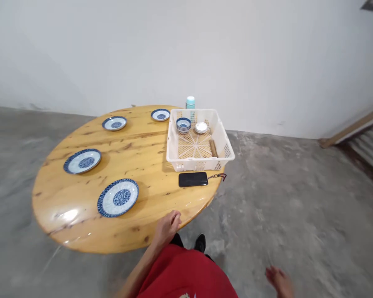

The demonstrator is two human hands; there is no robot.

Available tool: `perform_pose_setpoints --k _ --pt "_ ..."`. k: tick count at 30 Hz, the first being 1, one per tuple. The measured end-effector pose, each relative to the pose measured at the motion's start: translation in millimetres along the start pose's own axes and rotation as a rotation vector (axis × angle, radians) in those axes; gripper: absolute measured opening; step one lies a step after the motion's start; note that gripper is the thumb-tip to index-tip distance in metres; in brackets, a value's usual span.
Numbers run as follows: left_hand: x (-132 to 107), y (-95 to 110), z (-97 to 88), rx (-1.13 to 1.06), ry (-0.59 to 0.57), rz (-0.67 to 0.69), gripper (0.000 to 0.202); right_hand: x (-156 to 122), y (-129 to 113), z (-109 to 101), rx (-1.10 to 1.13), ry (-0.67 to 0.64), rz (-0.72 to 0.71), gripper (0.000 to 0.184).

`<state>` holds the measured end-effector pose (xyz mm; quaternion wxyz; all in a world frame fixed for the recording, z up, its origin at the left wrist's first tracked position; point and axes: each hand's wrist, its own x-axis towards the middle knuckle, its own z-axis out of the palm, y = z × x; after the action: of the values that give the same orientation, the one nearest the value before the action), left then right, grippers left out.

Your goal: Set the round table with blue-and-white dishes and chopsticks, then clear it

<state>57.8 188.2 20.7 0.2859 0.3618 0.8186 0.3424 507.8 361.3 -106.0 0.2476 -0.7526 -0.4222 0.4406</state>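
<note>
My left hand (168, 227) is at the near edge of the round wooden table (149, 165), its fingers curled in and nothing seen in them. Closest to it on the tabletop is a blue-and-white plate (118, 198). My right hand (279, 280) hangs over the floor at the lower right, smeared by motion, so its fingers do not show clearly. A white plastic basket (202, 160) stands at the table's right side. Inside are stacked blue-and-white bowls (183, 124), small white dishes (201, 127) and what looks like a bundle of chopsticks (213, 148).
Three more blue-and-white plates, at the left (82, 161), back left (114, 123) and back (160, 115), lie around the table. A black phone (193, 179) with a strap lies before the basket. Behind it stands a light-blue bottle (190, 102), near the white wall (236, 62).
</note>
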Motion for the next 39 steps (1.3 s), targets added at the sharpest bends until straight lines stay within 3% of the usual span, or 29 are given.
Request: perform_pose_setpoints --k 4,7,15,19,23,27,32,35,39 --pt "2 23 0.3 -0.074 0.095 -0.042 0.029 82 -85 20 0.185 -0.079 -0.078 0.042" --pt "11 27 -18.0 -0.097 0.185 -0.090 0.028 99 -154 52 0.211 -0.142 -0.172 0.046" --pt "74 25 -118.5 0.003 0.455 -0.012 0.029 66 -321 112 0.240 -0.204 -0.471 0.050" --pt "116 49 -163.3 -0.092 0.500 0.068 0.029 40 -401 136 0.175 -0.316 -0.674 0.043" --pt "166 80 -187.4 -0.189 0.485 0.167 0.031 15 -472 173 0.102 -0.470 -0.807 0.034" --pt "223 108 -190.9 -0.267 0.437 0.165 0.031 5 -529 233 0.028 -0.663 -0.843 0.027" --pt "302 135 -179.7 -0.462 0.340 0.027 0.026 14 -574 333 -0.065 -0.846 -0.684 0.011" --pt "358 137 -166.1 -0.644 0.306 -0.109 0.020 23 -588 391 -0.136 -0.900 -0.556 0.006" --pt "431 123 -139.9 -0.809 0.340 -0.333 0.024 34 -599 458 -0.169 -0.931 -0.447 0.010"
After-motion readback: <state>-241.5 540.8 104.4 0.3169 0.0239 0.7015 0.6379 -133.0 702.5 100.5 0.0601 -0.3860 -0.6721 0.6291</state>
